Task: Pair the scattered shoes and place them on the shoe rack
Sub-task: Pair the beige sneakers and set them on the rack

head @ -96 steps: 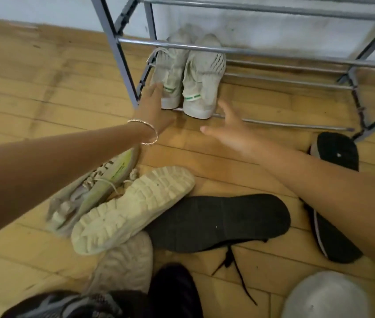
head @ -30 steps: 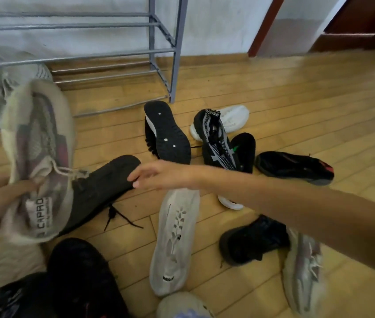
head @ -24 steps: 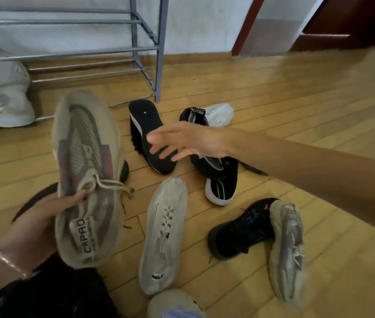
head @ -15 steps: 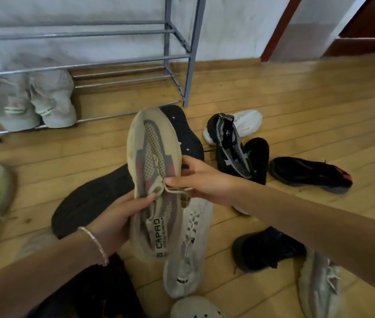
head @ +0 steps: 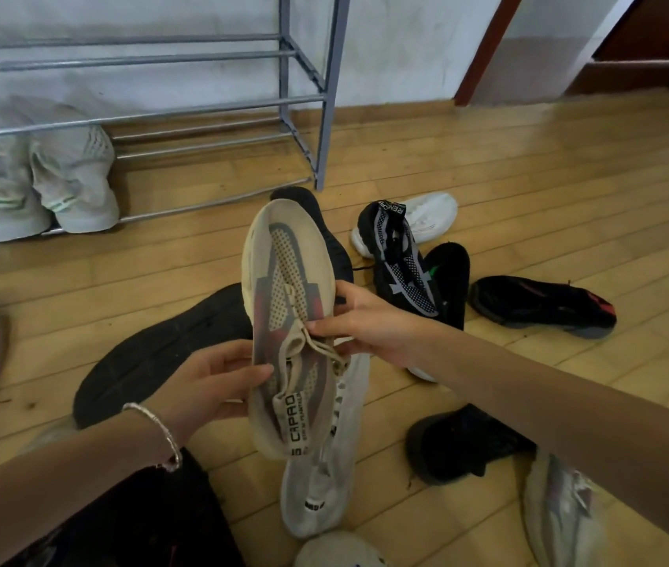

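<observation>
Left hand: curled round the heel side of the beige knit sneaker with grey-red panels, thumb on top, holding it up.
Right hand: fingers pinched on the sneaker's laces, gripping its other side.
Sneaker: toe pointing away, "CAPAO" on the tongue strap, raised between both hands above the wooden floor.
Metal shoe rack: beyond the hands, pale grey pair on its lowest rung.

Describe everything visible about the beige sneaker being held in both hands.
The beige sneaker is knit mesh with grey and reddish panels, beige laces and a heel strap printed CAPRO. It is held above the floor, upper facing the camera, toe pointing away. The left hand grips its side; the right hand pinches the laces.
</observation>
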Action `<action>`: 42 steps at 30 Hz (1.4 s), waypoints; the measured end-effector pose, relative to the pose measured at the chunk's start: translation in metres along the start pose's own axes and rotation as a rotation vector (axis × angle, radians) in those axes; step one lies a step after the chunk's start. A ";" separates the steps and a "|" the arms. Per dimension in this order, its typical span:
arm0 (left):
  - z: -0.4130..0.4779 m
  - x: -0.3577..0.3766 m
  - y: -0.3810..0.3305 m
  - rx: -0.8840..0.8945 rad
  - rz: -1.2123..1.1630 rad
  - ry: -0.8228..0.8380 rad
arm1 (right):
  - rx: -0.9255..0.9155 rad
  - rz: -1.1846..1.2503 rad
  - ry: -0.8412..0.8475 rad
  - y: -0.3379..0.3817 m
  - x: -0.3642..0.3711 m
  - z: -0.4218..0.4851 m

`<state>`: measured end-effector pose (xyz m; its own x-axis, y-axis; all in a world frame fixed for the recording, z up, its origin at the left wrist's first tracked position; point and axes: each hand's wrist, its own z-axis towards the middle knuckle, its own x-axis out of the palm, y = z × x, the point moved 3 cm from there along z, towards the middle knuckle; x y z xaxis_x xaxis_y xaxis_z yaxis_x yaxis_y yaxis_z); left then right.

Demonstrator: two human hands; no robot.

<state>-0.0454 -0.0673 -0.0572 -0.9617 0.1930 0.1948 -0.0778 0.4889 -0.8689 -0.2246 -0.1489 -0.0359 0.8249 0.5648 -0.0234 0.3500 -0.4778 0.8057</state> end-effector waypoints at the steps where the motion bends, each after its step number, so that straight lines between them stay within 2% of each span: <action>1: 0.006 0.001 -0.002 -0.003 0.011 -0.010 | -0.002 0.033 -0.014 -0.001 -0.003 0.001; 8: 0.057 0.032 -0.021 -0.044 0.012 -0.087 | -0.035 0.267 -0.162 -0.010 -0.039 -0.001; 17: 0.076 0.089 -0.038 -0.063 0.020 0.020 | -0.116 0.301 -0.300 -0.032 -0.071 -0.041; 22: 0.065 0.134 -0.056 -0.089 0.096 0.173 | -0.144 0.328 -0.375 -0.042 -0.092 -0.090; 28: 0.079 0.209 -0.071 -0.135 0.251 0.491 | -0.199 0.353 -0.496 -0.067 -0.152 -0.159; 33: 0.112 0.295 -0.041 -0.121 0.352 0.541 | -0.177 0.391 -0.623 -0.112 -0.210 -0.220; 34: 0.117 0.306 -0.029 -0.059 0.453 0.569 | -0.164 0.400 -0.653 -0.124 -0.217 -0.231; 35: 0.120 0.315 -0.019 0.097 0.665 0.637 | -0.150 0.404 -0.683 -0.135 -0.222 -0.240; 36: 0.121 0.322 -0.009 0.284 0.945 0.725 | -0.132 0.405 -0.711 -0.146 -0.226 -0.248; 38: 0.118 0.328 0.013 0.549 1.455 0.864 | -0.100 0.409 -0.753 -0.165 -0.228 -0.257; 40: 0.114 0.329 0.029 0.666 1.672 0.945 | -0.078 0.430 -0.780 -0.178 -0.228 -0.262; 42: 0.111 0.332 0.036 0.770 1.729 0.987 | -0.071 0.461 -0.799 -0.189 -0.230 -0.265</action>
<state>-0.3968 -0.0801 -0.0742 0.2337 0.3461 -0.9086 0.1965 -0.9320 -0.3044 -0.5979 -0.0106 -0.0263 0.9461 -0.3156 -0.0721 -0.0948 -0.4830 0.8705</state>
